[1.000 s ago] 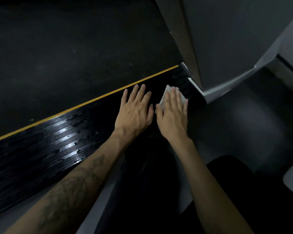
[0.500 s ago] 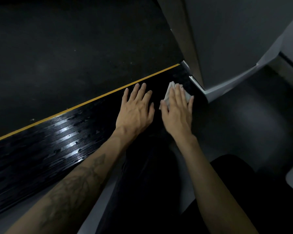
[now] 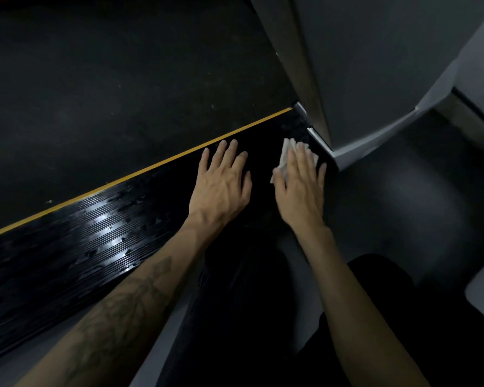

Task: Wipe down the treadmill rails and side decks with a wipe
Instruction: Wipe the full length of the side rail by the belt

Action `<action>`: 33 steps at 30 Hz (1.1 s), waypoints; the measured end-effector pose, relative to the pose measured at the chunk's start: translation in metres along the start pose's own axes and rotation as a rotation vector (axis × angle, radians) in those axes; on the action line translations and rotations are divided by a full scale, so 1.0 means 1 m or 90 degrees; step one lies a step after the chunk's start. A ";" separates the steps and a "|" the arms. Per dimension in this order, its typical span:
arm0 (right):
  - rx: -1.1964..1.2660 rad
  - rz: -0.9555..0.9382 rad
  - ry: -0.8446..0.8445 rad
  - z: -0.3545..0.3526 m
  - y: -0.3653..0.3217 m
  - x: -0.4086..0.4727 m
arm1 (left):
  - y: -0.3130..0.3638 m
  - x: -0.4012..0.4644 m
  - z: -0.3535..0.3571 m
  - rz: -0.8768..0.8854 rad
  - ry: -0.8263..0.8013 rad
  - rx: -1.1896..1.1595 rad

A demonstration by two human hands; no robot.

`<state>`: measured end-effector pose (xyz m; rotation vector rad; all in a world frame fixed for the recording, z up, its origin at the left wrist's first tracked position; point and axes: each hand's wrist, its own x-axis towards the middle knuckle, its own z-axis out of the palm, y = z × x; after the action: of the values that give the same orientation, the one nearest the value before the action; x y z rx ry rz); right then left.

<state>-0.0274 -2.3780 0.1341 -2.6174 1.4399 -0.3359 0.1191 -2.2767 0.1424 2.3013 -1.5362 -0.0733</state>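
The right fingers lie straight and slightly spread, pressing flat on the wipe; they do not curl round it. The right hand is palm down, with its thumb extended on the left edge of the wipe. The right forearm runs back and down toward the lower right of the view.

The left fingers are also straight and relaxed, holding nothing. The left hand rests palm down on the side deck, just beside the right hand but not touching it. The left forearm, which carries a dark tattoo, extends toward the lower left corner.

The wipe is white, crumpled and folded. Most of it is covered by the right hand; its upper and left edges show beyond the fingertips. It lies on the far end of the side deck, near the grey base of the upright.

The side deck is glossy black with fine lengthwise ribs. It shows bright reflections and scattered wet-looking patches left of the hands. A yellow stripe borders it along the belt, which is matt black with small pale specks.
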 end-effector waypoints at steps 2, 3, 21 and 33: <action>-0.007 0.012 0.034 0.004 -0.011 -0.016 | 0.001 0.000 0.000 -0.004 0.008 -0.004; -0.003 -0.002 0.043 0.007 -0.016 -0.021 | 0.001 0.001 0.000 -0.006 0.014 -0.006; 0.046 -0.072 0.076 0.003 0.017 0.013 | 0.000 0.000 0.002 0.002 0.035 -0.006; -0.016 -0.078 0.041 0.000 0.023 0.022 | 0.000 0.000 0.001 0.000 0.033 -0.011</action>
<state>-0.0350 -2.4085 0.1319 -2.7452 1.3139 -0.4229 0.1186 -2.2772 0.1412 2.2718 -1.5040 -0.0267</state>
